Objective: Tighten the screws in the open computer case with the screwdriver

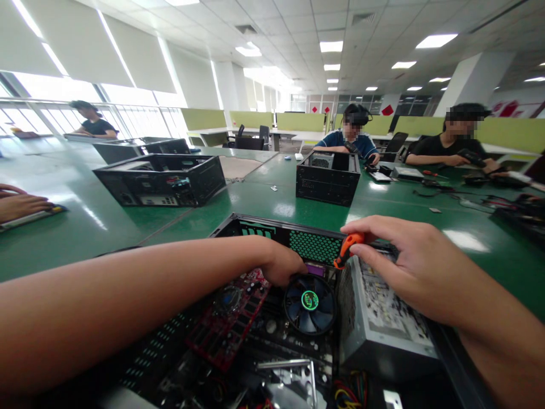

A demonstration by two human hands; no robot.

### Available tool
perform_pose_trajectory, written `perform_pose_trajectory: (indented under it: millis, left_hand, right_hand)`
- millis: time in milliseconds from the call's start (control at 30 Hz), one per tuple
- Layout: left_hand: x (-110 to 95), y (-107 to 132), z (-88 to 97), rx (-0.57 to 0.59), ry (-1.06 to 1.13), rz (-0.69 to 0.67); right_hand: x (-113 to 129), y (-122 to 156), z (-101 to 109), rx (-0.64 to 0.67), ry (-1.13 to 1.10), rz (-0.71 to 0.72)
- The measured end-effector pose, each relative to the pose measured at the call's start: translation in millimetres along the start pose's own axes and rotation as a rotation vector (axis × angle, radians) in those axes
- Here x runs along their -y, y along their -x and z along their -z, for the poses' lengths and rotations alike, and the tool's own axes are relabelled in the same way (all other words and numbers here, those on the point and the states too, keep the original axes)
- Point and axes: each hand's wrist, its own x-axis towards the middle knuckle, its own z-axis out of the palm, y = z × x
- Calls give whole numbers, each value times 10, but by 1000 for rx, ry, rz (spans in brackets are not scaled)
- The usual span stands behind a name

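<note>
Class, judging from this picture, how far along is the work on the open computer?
Done: the computer case lies open, no side panel on it. In hand: the right hand grips an orange screwdriver at the rear wall; the left hand reaches in beside the cooler fan. Left: fan, red card and power supply sit inside.

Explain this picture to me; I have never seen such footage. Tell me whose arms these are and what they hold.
There is no machine: one camera sits on a person's head, looking down at their own bare arms. The left hand reaches into an open computer case, beside the cooling fan and a red circuit card; whether it holds anything is hidden. The right hand pinches an orange-handled screwdriver above the grey power supply. The case stands on a green table, where other people work on other cases.
</note>
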Motion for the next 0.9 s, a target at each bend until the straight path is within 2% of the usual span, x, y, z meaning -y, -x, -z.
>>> perform_pose_trajectory:
  millis: [100, 200, 533, 900]
  left_hand:
    - [5, -3, 1, 65, 37, -15]
    - [4, -4, 5, 80, 38, -17]
    - [-19, 7, 22, 124, -62, -30]
    - [-3, -5, 19, 157, -66, -47]
  right_hand:
    - [16, -25, -6, -11, 16, -30]
    - [15, -30, 1, -19, 26, -45]
    - [-8, 2, -67, -20, -34, 45]
    - [79, -4, -3, -13, 17, -68]
